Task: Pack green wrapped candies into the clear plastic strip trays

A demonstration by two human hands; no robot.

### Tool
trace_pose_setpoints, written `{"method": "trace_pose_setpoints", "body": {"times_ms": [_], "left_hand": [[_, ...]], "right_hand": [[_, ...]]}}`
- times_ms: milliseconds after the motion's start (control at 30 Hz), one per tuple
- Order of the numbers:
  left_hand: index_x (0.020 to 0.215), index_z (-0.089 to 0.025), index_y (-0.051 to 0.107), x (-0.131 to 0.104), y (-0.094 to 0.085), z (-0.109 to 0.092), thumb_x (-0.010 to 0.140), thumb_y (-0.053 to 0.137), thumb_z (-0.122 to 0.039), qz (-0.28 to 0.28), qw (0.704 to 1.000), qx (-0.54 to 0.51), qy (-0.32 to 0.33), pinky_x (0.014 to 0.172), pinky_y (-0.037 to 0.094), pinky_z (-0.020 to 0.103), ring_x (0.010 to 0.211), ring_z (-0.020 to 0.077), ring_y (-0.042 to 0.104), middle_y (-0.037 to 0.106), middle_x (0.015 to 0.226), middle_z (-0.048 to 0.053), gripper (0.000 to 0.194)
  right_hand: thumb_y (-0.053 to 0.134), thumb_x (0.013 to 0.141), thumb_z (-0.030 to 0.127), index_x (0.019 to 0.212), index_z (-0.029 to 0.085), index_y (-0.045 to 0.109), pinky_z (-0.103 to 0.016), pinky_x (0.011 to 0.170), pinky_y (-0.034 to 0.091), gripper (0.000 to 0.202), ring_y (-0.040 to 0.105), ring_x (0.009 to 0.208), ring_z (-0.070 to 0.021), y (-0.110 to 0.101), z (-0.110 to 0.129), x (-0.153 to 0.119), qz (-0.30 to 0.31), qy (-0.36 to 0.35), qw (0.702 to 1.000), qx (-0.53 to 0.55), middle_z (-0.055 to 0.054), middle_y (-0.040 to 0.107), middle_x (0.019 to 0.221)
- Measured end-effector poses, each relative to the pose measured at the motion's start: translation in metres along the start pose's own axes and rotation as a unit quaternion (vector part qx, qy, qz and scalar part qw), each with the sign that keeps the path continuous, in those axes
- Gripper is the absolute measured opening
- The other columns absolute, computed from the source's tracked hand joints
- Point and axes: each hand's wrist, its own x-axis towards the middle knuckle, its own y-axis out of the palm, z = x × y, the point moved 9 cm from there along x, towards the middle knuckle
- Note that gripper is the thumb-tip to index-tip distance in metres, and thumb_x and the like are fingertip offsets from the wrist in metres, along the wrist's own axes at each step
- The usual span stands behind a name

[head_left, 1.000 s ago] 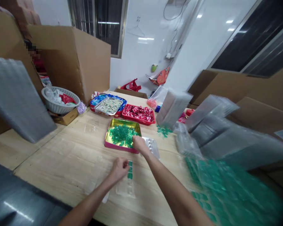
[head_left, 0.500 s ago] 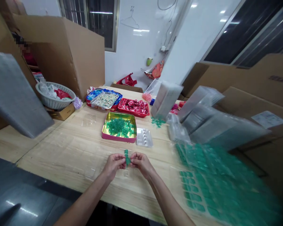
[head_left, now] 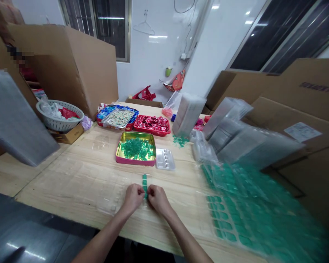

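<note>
My left hand (head_left: 133, 198) and my right hand (head_left: 158, 199) meet low over the table, fingertips pinched from either side around a small green piece (head_left: 145, 195). The piece lies at the near end of a short column of green pieces (head_left: 144, 179) in a clear plastic blister tray (head_left: 150, 179). Fingers cover part of it and of the tray beneath. Beyond the hands stands a pink-sided tin (head_left: 135, 161) with a gold inside, heaped with loose green pieces (head_left: 137, 148). To its right lies a translucent moulded tray (head_left: 166, 159).
Filled green blister sheets (head_left: 252, 212) cover the right side. Stacks of clear trays (head_left: 188, 115) stand behind them. A red tray of red packets (head_left: 152, 125), a blue-lined tin (head_left: 103, 116) and a basket (head_left: 60, 122) sit farther back. Cardboard boxes (head_left: 94, 69) rise behind.
Both hands have come down and slightly nearer with the green piece, from above the tray to the near end of its green column. The view has shifted slightly.
</note>
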Motion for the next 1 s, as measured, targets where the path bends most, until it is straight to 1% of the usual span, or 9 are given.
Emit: {"method": "trace_pose_setpoints", "body": {"times_ms": [100, 200, 267, 367, 467, 567, 667, 867, 1000], "left_hand": [[0.054, -0.016, 0.063, -0.001, -0.003, -0.007, 0.057, 0.055, -0.005, -0.011, 0.998, 0.055, 0.032, 0.064, 0.038, 0.026, 0.062, 0.0144, 0.052, 0.057, 0.058, 0.000, 0.014], [0.056, -0.016, 0.064, 0.000, -0.003, -0.005, 0.058, 0.054, -0.005, -0.016, 0.995, 0.084, 0.049, 0.063, 0.038, 0.026, 0.062, 0.0150, 0.052, 0.058, 0.060, 0.001, 0.015], [0.059, -0.016, 0.064, 0.001, 0.000, -0.002, 0.059, 0.053, -0.004, -0.022, 0.992, 0.102, 0.067, 0.062, 0.038, 0.025, 0.063, 0.0154, 0.053, 0.059, 0.062, 0.002, 0.016], [0.062, -0.015, 0.065, 0.002, 0.004, 0.002, 0.061, 0.051, -0.004, -0.030, 0.987, 0.125, 0.097, 0.064, 0.039, 0.025, 0.065, 0.0161, 0.055, 0.061, 0.066, 0.004, 0.017], [0.064, -0.014, 0.064, 0.001, 0.005, 0.005, 0.066, 0.048, -0.007, -0.050, 0.984, 0.124, 0.120, 0.066, 0.039, 0.026, 0.068, 0.0167, 0.056, 0.061, 0.067, 0.005, 0.018], [0.066, -0.014, 0.063, -0.001, 0.004, 0.005, 0.069, 0.046, -0.009, -0.065, 0.983, 0.119, 0.122, 0.068, 0.039, 0.026, 0.071, 0.0172, 0.056, 0.061, 0.069, 0.006, 0.018], [0.067, -0.014, 0.064, 0.000, 0.001, 0.003, 0.067, 0.047, -0.010, -0.059, 0.987, 0.103, 0.104, 0.067, 0.039, 0.026, 0.070, 0.0169, 0.056, 0.062, 0.069, 0.006, 0.017], [0.061, -0.014, 0.064, 0.006, -0.017, -0.012, 0.065, 0.048, -0.015, -0.046, 0.995, 0.027, 0.078, 0.057, 0.037, 0.023, 0.057, 0.0133, 0.052, 0.057, 0.057, 0.001, 0.016], [0.060, -0.014, 0.062, 0.006, -0.023, -0.016, 0.066, 0.048, -0.019, -0.044, 0.996, -0.009, 0.081, 0.052, 0.036, 0.022, 0.053, 0.0124, 0.051, 0.053, 0.052, -0.001, 0.016]], "right_hand": [[0.042, 0.062, 0.004, 0.066, 0.016, 0.063, -0.023, 0.058, 0.034, 0.024, 0.058, 0.065, -0.0168, -0.001, 0.008, 0.000, 0.020, -0.030, 0.998, -0.055, -0.006, 0.066, 0.065], [0.045, 0.063, 0.005, 0.062, 0.016, 0.064, -0.022, 0.055, 0.032, 0.022, 0.058, 0.062, -0.0164, -0.013, 0.019, 0.018, 0.061, -0.077, 0.992, -0.079, -0.005, 0.066, 0.062], [0.046, 0.068, 0.008, 0.065, 0.016, 0.065, -0.022, 0.055, 0.032, 0.021, 0.059, 0.064, -0.0163, -0.036, 0.030, 0.046, 0.040, -0.102, 0.988, -0.107, -0.005, 0.067, 0.065], [0.044, 0.076, 0.011, 0.085, 0.019, 0.067, -0.022, 0.063, 0.035, 0.026, 0.061, 0.080, -0.0182, -0.068, 0.044, 0.104, -0.021, -0.098, 0.967, -0.232, -0.007, 0.069, 0.085], [0.049, 0.072, 0.006, 0.087, 0.016, 0.066, -0.024, 0.071, 0.035, 0.026, 0.061, 0.086, -0.0203, -0.064, 0.046, 0.158, 0.011, -0.092, 0.940, -0.328, -0.011, 0.068, 0.090], [0.055, 0.066, 0.005, 0.078, 0.013, 0.067, -0.025, 0.072, 0.037, 0.019, 0.061, 0.084, -0.0217, -0.047, 0.040, 0.185, 0.054, -0.108, 0.931, -0.345, -0.013, 0.069, 0.085], [0.054, 0.067, 0.005, 0.076, 0.012, 0.066, -0.024, 0.070, 0.037, 0.016, 0.061, 0.084, -0.0215, -0.040, 0.030, 0.185, 0.071, -0.124, 0.926, -0.350, -0.013, 0.067, 0.087], [0.044, 0.075, 0.004, 0.086, 0.014, 0.064, -0.020, 0.067, 0.036, 0.025, 0.059, 0.084, -0.0163, -0.058, 0.019, 0.161, 0.041, -0.125, 0.935, -0.329, -0.009, 0.065, 0.094], [0.048, 0.072, 0.004, 0.087, 0.016, 0.065, -0.020, 0.070, 0.037, 0.026, 0.059, 0.087, -0.0170, -0.059, 0.023, 0.164, 0.038, -0.126, 0.938, -0.322, -0.008, 0.066, 0.093]]}}
